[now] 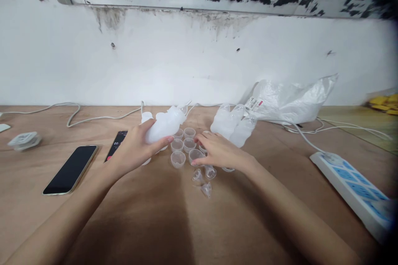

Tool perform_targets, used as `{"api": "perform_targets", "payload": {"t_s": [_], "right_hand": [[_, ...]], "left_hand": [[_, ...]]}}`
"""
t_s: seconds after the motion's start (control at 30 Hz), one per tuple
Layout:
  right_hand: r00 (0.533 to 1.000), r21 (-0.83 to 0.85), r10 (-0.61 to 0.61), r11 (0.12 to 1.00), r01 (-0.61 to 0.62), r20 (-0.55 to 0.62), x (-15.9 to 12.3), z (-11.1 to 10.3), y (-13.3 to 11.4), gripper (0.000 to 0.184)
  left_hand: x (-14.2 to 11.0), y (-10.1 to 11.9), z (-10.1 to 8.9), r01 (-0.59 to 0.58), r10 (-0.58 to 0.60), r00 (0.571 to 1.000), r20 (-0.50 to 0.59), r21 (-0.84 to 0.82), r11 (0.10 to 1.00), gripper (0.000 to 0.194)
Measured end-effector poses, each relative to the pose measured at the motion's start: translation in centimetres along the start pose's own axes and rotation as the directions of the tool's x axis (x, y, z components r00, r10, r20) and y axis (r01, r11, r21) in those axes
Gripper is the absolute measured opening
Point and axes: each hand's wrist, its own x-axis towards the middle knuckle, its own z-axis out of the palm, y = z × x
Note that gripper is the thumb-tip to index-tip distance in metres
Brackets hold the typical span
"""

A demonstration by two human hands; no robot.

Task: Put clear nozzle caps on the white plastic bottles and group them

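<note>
My left hand (139,143) is closed round a bumpy, whitish translucent plastic piece (164,126), held above the table with the thumb along its near side. Just right of it stand small clear plastic cups (178,159) in short rows, open side up. My right hand (217,151) curls at the right side of these rows, its thumb and fingers round a clear plastic cup (195,156); part of that cup is behind the hand. Nearer to me lie a few small clear pointed plastic pieces (206,189). Behind my right hand rests another bumpy whitish plastic cluster (231,126).
A dark phone (71,170) lies at left, with a second lit phone (116,145) partly behind my left forearm. At right are a power strip (351,190) and a crumpled clear plastic bag (289,99). White cables (102,121) run along the wall.
</note>
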Motion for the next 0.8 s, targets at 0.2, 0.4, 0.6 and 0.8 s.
{"api": "perform_targets", "payload": {"t_s": [0.2,0.4,0.6,0.8], "right_hand": [[0.998,-0.1,0.027,0.995,-0.02,0.063,0.1,0.5,-0.9,0.043],[0.998,-0.074,0.013,0.997,-0.008,0.062,-0.1,-0.3,-0.4,0.035],[0.999,0.169,-0.005,0.986,-0.002,0.04,-0.9,-2.0,0.6,0.038],[0.977,0.294,0.008,0.954,0.057,-0.214,-1.1,-2.7,1.8,0.041]], "left_hand": [[0.0,0.3,0.3,0.008,-0.01,0.999,0.033,0.057,0.998,0.034],[0.1,0.0,0.4,-0.013,0.011,0.999,0.032,0.079,0.997,0.034],[0.1,-0.2,0.5,-0.014,0.011,0.999,0.038,0.087,0.996,0.036],[0.2,-0.4,0.7,0.012,-0.019,0.998,0.063,0.101,0.995,0.038]]}}
